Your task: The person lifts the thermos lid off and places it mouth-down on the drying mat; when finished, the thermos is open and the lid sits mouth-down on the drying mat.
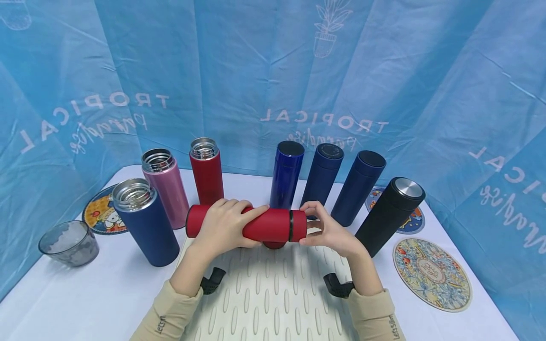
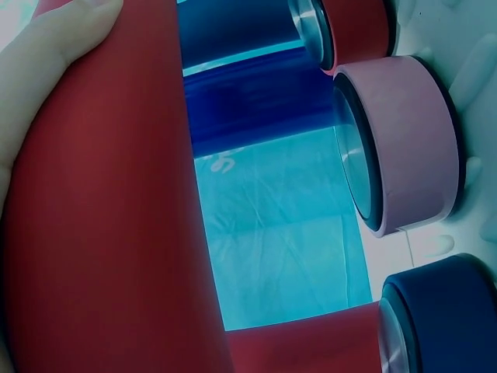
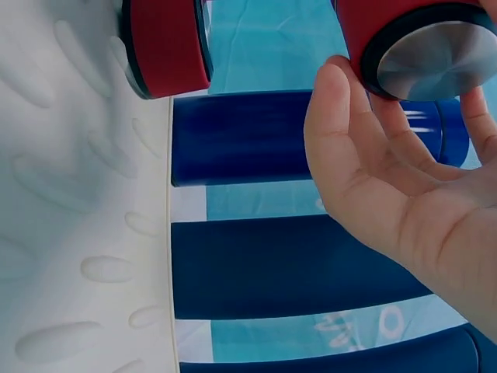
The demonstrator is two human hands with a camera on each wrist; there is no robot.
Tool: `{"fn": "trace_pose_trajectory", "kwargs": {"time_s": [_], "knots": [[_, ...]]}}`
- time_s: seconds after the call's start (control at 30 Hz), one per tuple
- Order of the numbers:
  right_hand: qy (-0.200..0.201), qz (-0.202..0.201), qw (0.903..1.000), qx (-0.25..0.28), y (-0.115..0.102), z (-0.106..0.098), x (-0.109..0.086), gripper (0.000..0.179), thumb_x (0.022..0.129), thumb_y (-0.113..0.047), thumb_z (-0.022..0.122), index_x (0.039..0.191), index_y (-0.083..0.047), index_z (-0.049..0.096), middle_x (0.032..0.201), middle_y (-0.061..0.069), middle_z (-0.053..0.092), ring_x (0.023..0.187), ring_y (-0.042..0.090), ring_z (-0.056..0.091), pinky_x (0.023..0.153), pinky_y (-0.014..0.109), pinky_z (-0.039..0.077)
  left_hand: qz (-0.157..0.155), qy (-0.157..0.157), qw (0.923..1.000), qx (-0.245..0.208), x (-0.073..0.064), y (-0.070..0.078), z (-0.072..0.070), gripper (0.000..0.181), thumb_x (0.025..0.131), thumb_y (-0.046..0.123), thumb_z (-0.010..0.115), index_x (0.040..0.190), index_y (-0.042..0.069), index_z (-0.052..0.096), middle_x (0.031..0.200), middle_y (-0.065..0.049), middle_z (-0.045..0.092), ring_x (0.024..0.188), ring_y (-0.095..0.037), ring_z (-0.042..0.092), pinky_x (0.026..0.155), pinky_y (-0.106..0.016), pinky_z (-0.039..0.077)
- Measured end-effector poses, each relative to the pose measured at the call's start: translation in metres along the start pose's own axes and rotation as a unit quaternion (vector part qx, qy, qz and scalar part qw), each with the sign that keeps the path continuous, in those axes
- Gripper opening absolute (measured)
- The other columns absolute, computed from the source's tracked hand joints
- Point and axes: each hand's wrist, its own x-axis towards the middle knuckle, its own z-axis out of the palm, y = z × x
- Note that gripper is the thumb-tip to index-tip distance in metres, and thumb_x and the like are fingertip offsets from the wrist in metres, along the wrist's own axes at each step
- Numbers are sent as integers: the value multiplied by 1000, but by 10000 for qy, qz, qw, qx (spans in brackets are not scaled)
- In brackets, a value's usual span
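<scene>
My left hand (image 1: 223, 225) grips the body of a red thermos flask (image 1: 268, 225), held sideways above the ribbed mat. At its right end, the fingers of my right hand (image 1: 334, 232) curl round the red lid (image 1: 300, 226), below a black ring. The right wrist view shows this lid's silver top (image 3: 439, 62) between the fingertips. Beneath the flask, loose lids stand on the mat: a pink lid (image 2: 415, 148), a navy lid (image 2: 450, 318) and a red lid (image 2: 361, 31). The flask hides part of them in the head view.
Lidless navy (image 1: 147, 232), pink (image 1: 168, 192) and red (image 1: 206, 175) flasks stand at left. Lidded blue (image 1: 285, 180), navy and black (image 1: 384, 220) flasks stand at right. A glass bowl (image 1: 72, 246) sits far left. Round patterned coasters (image 1: 432, 274) lie at both sides of the cream mat (image 1: 264, 303).
</scene>
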Motion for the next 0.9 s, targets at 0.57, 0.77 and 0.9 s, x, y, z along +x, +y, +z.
{"fn": "trace_pose_trajectory", "kwargs": {"time_s": [0.57, 0.77, 0.9], "knots": [[88, 1191, 9928, 63, 0, -3, 1, 52, 96, -44, 41, 133, -8, 33, 106, 14, 59, 86, 24, 65, 80, 48, 51, -19, -81, 10000, 1, 0, 0, -1, 74, 54, 51, 81, 121, 27, 61, 95, -5, 64, 81, -22, 62, 75, -40, 50], [11, 957, 9950, 293, 1, -4, 0, 53, 91, -34, 52, 133, -10, 30, 115, 16, 53, 92, 24, 60, 83, 48, 50, -11, -88, 10000, 14, 0, 0, -1, 74, 55, 53, 81, 121, 27, 61, 95, -4, 64, 81, -22, 62, 76, -39, 50], [-64, 645, 9970, 420, 2, -5, -1, 56, 87, -25, 58, 132, -12, 28, 121, 19, 44, 103, 28, 54, 87, 55, 46, -3, -97, 10000, 0, 0, 0, -1, 75, 54, 54, 81, 121, 27, 60, 95, -4, 64, 81, -22, 62, 75, -39, 50]]}}
